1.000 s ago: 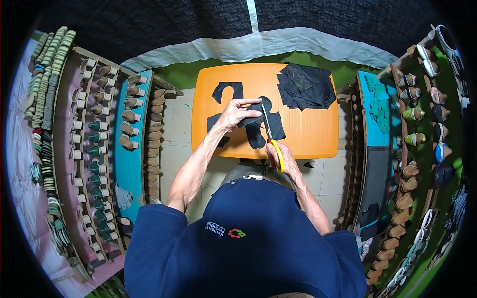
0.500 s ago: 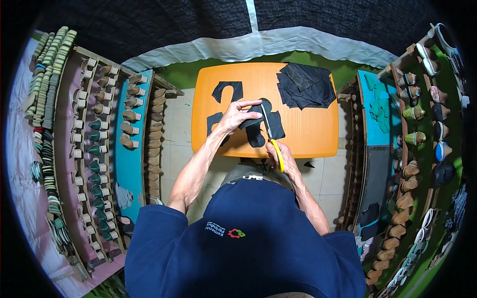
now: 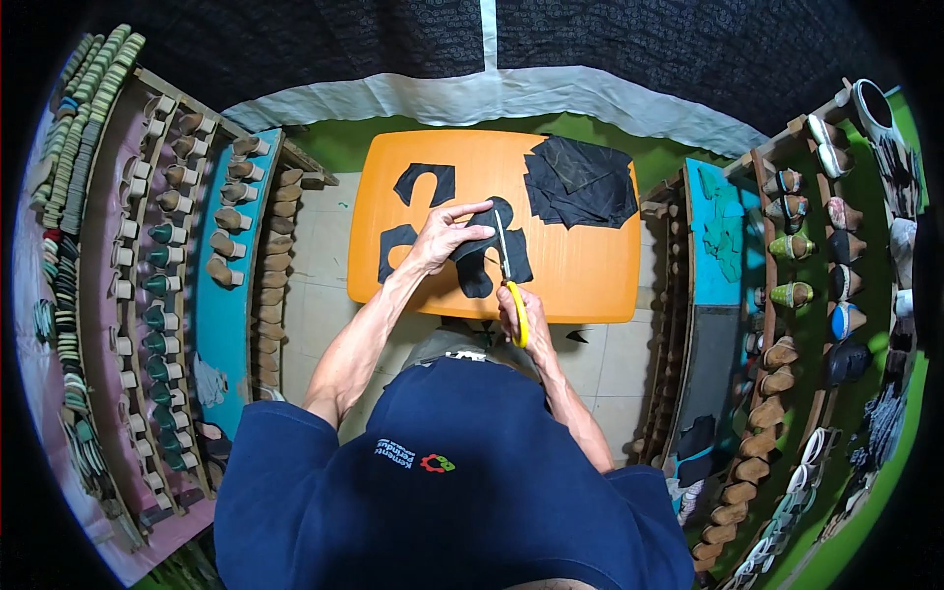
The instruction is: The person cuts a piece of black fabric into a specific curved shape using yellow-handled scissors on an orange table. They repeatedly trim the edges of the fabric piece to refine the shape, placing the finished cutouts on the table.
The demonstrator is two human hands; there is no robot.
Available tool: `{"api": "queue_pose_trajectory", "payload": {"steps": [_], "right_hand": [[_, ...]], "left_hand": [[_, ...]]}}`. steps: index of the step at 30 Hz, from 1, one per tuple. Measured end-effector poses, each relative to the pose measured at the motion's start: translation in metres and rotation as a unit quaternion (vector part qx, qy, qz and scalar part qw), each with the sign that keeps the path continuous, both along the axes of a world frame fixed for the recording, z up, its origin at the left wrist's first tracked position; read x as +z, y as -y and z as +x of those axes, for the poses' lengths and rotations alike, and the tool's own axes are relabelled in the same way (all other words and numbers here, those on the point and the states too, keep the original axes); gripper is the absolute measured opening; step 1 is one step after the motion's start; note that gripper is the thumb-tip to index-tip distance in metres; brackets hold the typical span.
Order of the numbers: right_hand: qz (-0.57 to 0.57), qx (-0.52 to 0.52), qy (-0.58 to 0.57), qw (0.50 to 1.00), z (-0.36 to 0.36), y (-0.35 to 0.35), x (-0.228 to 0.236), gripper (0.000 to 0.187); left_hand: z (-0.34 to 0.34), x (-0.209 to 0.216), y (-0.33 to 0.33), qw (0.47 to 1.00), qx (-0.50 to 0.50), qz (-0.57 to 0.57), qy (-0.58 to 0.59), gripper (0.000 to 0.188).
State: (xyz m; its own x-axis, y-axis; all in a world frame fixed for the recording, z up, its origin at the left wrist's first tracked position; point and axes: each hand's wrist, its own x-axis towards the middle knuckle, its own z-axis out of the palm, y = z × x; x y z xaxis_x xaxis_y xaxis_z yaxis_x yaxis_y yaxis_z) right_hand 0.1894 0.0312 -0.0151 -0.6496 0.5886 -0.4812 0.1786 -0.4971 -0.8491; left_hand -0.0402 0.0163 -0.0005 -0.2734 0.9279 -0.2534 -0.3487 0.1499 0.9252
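My left hand pinches a piece of black cloth-like material between thumb and fingers, above the orange table. In my right hand is a pair of scissors with yellow handles. Their blades point away from me and lie along the black piece, close to my left fingertips. Whether the blades are parted is too small to tell. Another black piece shows on the table under my hands. Further left lie an arch-shaped black cutout and a second cutout, partly behind my left forearm.
A stack of black sheets covers the table's far right corner. Racks of shoe lasts stand on the left. On the right, racks hold shoes and lasts. Green scraps lie on a blue shelf. A dark curtain hangs behind.
The whole view has shifted, so the table appears slightly further left and lower. Both hands keep nearly the same pose on the black piece and scissors.
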Motion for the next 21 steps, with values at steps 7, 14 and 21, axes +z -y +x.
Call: {"api": "queue_pose_trajectory", "payload": {"steps": [7,14,21], "right_hand": [[0.012,-0.015,0.029,0.999,-0.004,0.001,-0.001,0.043],[0.009,-0.01,0.039,0.999,-0.006,0.0,-0.004,0.045],[0.039,0.016,0.048,0.998,-0.009,-0.011,-0.007,0.05]], "left_hand": [[0.008,-0.003,-0.002,0.999,0.024,0.008,0.035,0.052],[0.018,-0.001,0.003,0.995,0.069,0.011,0.068,0.045],[0.024,0.003,0.008,1.0,0.018,-0.019,0.01,0.045]]}}
